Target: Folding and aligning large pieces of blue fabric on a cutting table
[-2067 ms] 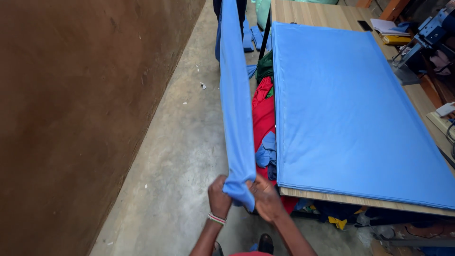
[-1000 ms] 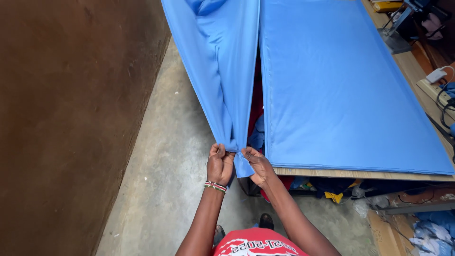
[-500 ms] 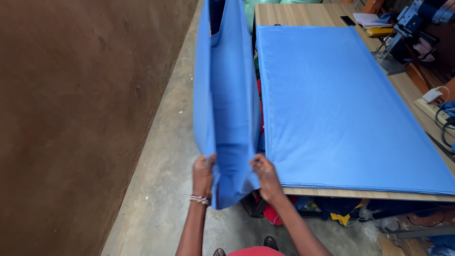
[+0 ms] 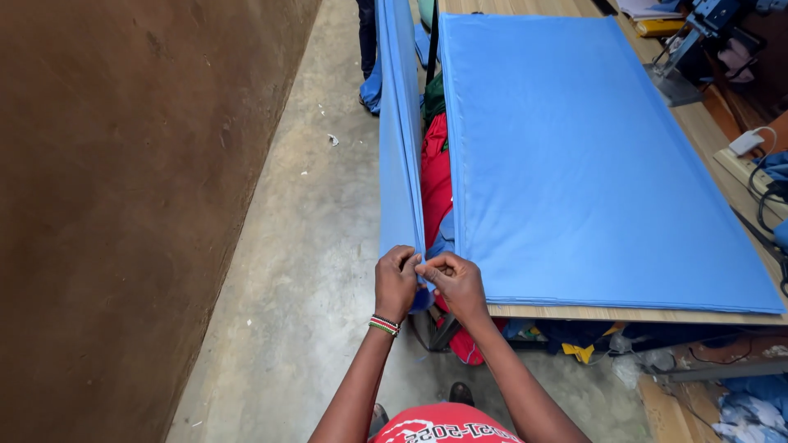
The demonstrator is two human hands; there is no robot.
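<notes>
Both hands' grip [image 4: 427,271] now together, blue cloth [image 4: 400,148] folded narrow

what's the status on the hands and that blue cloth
Left hand and right hand both pinching the near end of the blue cloth strip, held together. Strip hangs taut beside the table. Nothing in the way.

Plain blue cloth [image 4: 400,148] held beside the wooden table [image 4: 624,313], same blue sheets [image 4: 574,156] laid on it, red fabric [image 4: 436,176] under its edge, grey floor [image 4: 304,246], brown wall [image 4: 115,189], striped beaded bracelet [image 4: 383,325]

blue cloth strip [image 4: 400,148] top cut off
</notes>
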